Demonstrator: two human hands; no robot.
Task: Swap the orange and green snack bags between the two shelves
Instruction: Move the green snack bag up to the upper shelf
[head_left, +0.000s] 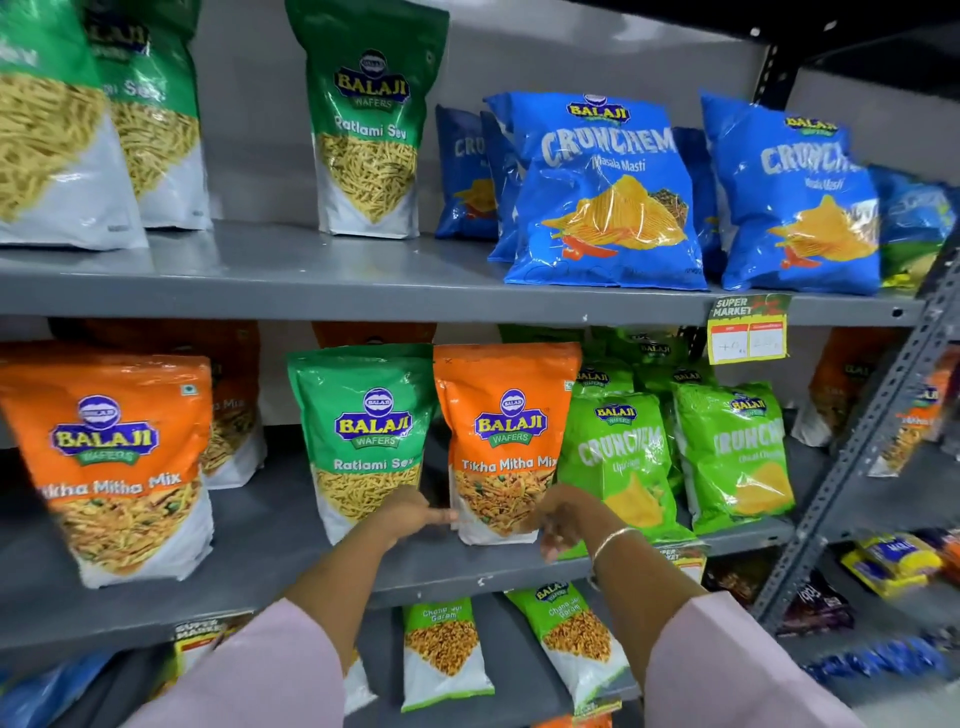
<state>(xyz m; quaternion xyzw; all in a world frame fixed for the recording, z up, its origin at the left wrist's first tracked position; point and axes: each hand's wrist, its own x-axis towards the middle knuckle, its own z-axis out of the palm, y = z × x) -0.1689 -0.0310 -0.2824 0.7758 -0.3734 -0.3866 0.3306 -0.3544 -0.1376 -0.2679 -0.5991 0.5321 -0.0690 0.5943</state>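
Both hands bracket the base of the orange bag (506, 447) on the lower shelf (291, 525): left hand (410, 512) open at its seven o'clock corner, right hand (558, 519) loosely curled at five o'clock, neither clearly gripping. One green bag (363, 436) stands just beside at nine o'clock, so the swap looks partly done. Others remain on the upper shelf (311, 270), where bare room lies at twelve o'clock.

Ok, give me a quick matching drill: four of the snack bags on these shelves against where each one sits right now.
Bags:
1. green Ratlami Sev pouch on the top shelf
2. blue Crunchem Masala Masti chips bag
3. orange Tikha Mitha Mix pouch between the hands
4. light green Crunchem chips bag

Places:
A. middle shelf, right of the orange pouch
B. top shelf, right of a green pouch
C. top shelf, left of the blue bags
D. middle shelf, beside a green Ratlami Sev pouch

Pairs: 1-C, 2-B, 3-D, 4-A
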